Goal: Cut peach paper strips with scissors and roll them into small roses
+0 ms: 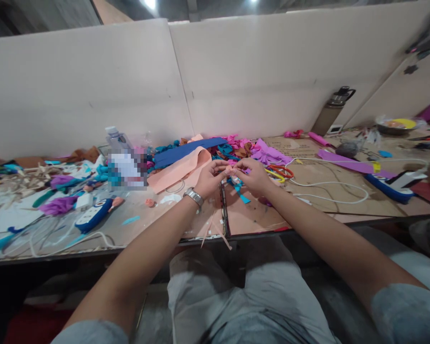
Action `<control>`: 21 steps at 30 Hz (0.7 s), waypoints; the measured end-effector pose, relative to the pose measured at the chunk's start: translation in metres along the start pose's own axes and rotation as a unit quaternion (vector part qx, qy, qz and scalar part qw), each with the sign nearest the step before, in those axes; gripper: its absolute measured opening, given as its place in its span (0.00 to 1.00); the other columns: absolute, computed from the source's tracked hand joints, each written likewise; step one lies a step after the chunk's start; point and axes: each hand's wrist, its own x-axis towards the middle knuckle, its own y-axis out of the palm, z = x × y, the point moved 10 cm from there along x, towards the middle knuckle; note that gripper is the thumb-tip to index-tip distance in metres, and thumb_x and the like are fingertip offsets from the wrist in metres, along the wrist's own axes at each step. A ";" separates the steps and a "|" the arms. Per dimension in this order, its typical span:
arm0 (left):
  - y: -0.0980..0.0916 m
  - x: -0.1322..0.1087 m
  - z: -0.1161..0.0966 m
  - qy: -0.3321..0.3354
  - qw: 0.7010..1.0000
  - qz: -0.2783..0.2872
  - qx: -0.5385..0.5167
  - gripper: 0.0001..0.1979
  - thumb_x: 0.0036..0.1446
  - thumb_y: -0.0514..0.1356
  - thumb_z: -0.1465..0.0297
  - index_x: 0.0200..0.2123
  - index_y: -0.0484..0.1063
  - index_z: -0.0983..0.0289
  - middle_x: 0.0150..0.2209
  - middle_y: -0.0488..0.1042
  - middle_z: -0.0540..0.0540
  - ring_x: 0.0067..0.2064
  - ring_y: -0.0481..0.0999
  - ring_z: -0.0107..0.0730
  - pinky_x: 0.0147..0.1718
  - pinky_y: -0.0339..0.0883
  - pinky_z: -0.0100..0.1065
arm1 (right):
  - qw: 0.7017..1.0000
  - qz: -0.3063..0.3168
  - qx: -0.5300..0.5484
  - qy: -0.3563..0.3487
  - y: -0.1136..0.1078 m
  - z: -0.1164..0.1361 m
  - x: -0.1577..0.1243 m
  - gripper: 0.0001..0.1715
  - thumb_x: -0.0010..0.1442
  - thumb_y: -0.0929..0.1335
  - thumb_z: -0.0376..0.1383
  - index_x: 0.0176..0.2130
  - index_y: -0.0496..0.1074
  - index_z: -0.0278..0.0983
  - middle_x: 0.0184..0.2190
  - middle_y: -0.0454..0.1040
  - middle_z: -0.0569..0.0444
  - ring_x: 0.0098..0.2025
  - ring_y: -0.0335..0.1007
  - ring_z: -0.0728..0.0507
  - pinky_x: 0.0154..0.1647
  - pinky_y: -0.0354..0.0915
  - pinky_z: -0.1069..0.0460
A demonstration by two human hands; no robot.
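Between my fingertips is a small peach crepe-paper flower (230, 170), pinched from both sides over the table. My left hand (210, 177), with a metal watch (194, 196) at its wrist, closes on its left side. From the right, my right hand (252, 176) grips it with thumb and forefinger. Just behind my left hand lies a wide folded strip of peach crepe paper (179, 169), next to a blue strip (188, 152). Another small peach paper flower (150, 203) rests on the table to the left. Thin peach strips (215, 231) lie near the front edge.
A clear bottle (116, 136), partly blurred out, and a blue power strip (93, 215) stand left. Purple crepe paper (270, 152) and orange-handled scissors (283, 171) lie beyond my right hand. Farther right are white cable (344, 184), another blue power strip (389, 188) and a flask (329, 114).
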 end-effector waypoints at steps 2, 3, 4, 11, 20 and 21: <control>0.000 0.000 -0.001 -0.005 1.000 -0.005 0.001 0.22 0.50 0.73 0.58 0.42 0.74 0.65 0.40 0.82 0.58 0.44 0.82 0.38 0.46 0.74 0.39 | 1.000 -0.004 -0.003 -0.001 -0.001 -0.001 0.000 0.11 0.62 0.72 0.42 0.32 0.76 0.39 0.30 0.78 0.53 0.34 0.71 0.44 0.37 0.62 0.49; 0.000 -0.001 -0.001 -0.005 1.000 -0.005 0.004 0.21 0.51 0.72 0.57 0.41 0.74 0.65 0.40 0.82 0.58 0.43 0.82 0.38 0.46 0.74 0.39 | 1.000 -0.006 -0.004 0.000 -0.001 -0.001 0.000 0.11 0.62 0.72 0.42 0.32 0.76 0.39 0.30 0.78 0.53 0.34 0.71 0.43 0.37 0.62 0.49; 0.000 -0.001 -0.002 -0.005 1.000 -0.005 0.006 0.21 0.51 0.72 0.57 0.40 0.74 0.65 0.40 0.82 0.58 0.43 0.82 0.38 0.46 0.74 0.40 | 1.000 -0.006 -0.005 0.001 -0.001 -0.002 0.000 0.11 0.62 0.72 0.43 0.32 0.76 0.39 0.30 0.78 0.53 0.34 0.71 0.43 0.37 0.63 0.49; 0.002 -0.001 0.001 -0.017 1.000 0.014 0.005 0.22 0.51 0.72 0.56 0.41 0.75 0.65 0.40 0.82 0.58 0.43 0.81 0.38 0.46 0.73 0.40 | 1.000 0.003 0.010 0.022 0.001 -0.006 0.000 0.12 0.61 0.72 0.45 0.34 0.77 0.39 0.32 0.79 0.52 0.35 0.73 0.43 0.38 0.65 0.49; -0.003 0.000 -0.008 0.037 0.995 0.003 0.092 0.18 0.54 0.69 0.56 0.41 0.81 0.63 0.42 0.81 0.58 0.45 0.78 0.38 0.48 0.71 0.40 | 1.000 0.027 -0.004 0.014 0.005 -0.005 -0.001 0.14 0.62 0.72 0.47 0.39 0.79 0.39 0.36 0.82 0.51 0.39 0.75 0.41 0.42 0.66 0.47; -0.004 0.000 -0.009 0.035 0.994 -0.002 0.100 0.18 0.54 0.70 0.56 0.41 0.81 0.63 0.41 0.81 0.58 0.44 0.78 0.38 0.47 0.71 0.40 | 0.999 0.029 -0.008 0.013 0.006 -0.005 -0.001 0.14 0.63 0.71 0.47 0.39 0.79 0.39 0.37 0.82 0.50 0.39 0.75 0.41 0.43 0.66 0.47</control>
